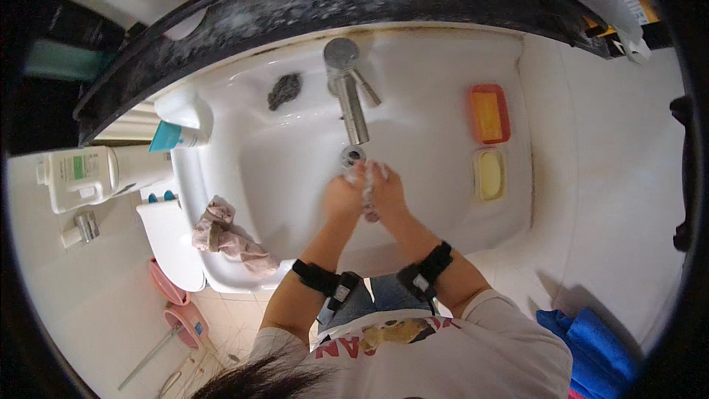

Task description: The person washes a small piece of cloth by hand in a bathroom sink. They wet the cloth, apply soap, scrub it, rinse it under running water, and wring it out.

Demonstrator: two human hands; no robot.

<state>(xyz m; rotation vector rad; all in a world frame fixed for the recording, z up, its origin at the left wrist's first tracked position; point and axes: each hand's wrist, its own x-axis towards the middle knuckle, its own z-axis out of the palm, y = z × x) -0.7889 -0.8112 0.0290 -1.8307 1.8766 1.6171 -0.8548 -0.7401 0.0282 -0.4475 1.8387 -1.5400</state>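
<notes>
Soapy hands [367,193] under steel tap [350,96], white green-labelled bottle [85,175] far left

A: Where is free room around the hands [365,192]?

B: At three o'clock the basin floor [436,177] is bare until the two soap dishes [489,142]. At nine o'clock it is also open, up to the pink cloth [225,236] on the rim.

A: And at twelve?

B: The faucet [348,89] stands there, just above the fingers, with the dark scrubber [284,90] at eleven.
</notes>
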